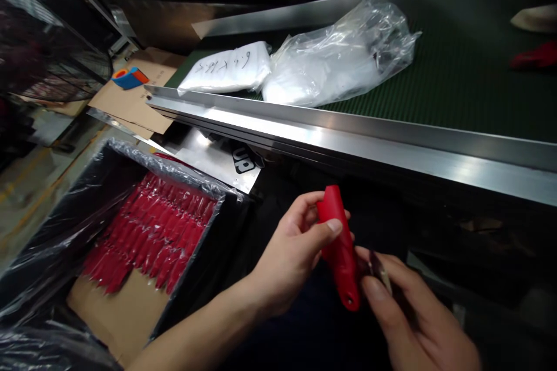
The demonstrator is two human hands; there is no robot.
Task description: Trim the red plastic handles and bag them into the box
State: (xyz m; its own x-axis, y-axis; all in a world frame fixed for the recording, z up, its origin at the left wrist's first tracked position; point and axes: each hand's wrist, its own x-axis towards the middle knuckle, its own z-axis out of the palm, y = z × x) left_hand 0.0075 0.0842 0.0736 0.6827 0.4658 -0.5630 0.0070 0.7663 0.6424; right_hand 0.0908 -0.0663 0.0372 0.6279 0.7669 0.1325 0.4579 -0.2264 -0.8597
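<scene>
My left hand [289,249] is closed round a red elongated piece [337,237], with the thumb lying on its face. The piece tilts, and its lower end has a small hole. Beside that lower end, my right hand [409,307] pinches a small dark and pale item [379,271], too blurred to identify. The right fingertips are close to the red piece; whether they touch it I cannot tell. Both hands are in front of the conveyor's metal edge [348,133].
Clear bags [339,58] and a white marked packet [226,68] lie on the green conveyor [456,64]. At left, a plastic-lined box [217,200] holds several wrapped red pieces [152,232]. A tape roll [130,77] sits on cardboard near a fan [56,46]. A person's hand [535,18] shows far right.
</scene>
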